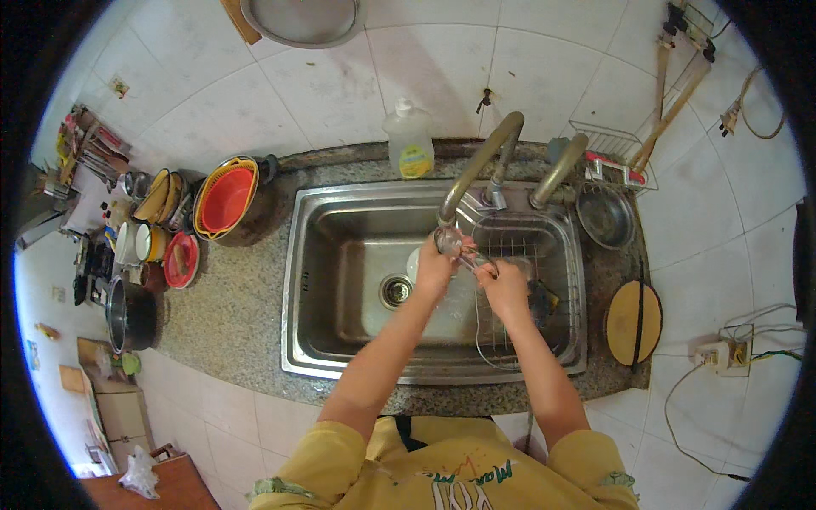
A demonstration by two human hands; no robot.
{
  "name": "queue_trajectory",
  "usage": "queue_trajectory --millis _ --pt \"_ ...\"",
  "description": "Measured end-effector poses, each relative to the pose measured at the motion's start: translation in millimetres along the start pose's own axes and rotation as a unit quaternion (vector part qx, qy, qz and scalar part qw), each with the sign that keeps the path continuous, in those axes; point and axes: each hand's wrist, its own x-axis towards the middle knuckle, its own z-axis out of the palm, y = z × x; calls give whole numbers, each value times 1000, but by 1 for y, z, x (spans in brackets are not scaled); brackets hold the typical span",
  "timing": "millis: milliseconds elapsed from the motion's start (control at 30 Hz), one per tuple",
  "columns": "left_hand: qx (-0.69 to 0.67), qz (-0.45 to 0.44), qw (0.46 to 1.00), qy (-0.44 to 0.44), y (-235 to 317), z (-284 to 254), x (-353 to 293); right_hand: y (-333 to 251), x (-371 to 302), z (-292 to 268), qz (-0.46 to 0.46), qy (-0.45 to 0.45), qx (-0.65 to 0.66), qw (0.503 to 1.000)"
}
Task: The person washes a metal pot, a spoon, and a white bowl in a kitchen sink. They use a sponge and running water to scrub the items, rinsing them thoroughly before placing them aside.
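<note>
Both my hands are over the steel sink (331,355), just below the curved tap spout (467,174). Between them is a shiny utensil (448,241) with a rounded head and a thin handle; its exact kind is too small to tell. The fingers of my left hand (435,265) are closed around it near the rounded end, under the spout. My right hand (505,287) grips the handle end. A white dish (413,265) lies in the basin, partly hidden behind my left hand. Beneath my right hand a wire rack (501,344) sits in the sink.
Behind the sink stands a clear soap bottle (410,140). Left on the counter are a red basin (228,197), a red plate (181,260) and a black pot (131,314). At right are a metal bowl (605,216), a round wooden board (622,323) and a wire basket (625,161).
</note>
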Motion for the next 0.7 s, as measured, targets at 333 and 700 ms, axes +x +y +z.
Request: queue_trajectory --millis 333,700 --pt "470 192 856 100 36 -9 5 -6 -9 8 19 0 43 999" --pt "-243 -116 961 58 5 34 -18 -22 -7 27 12 85 129 988"
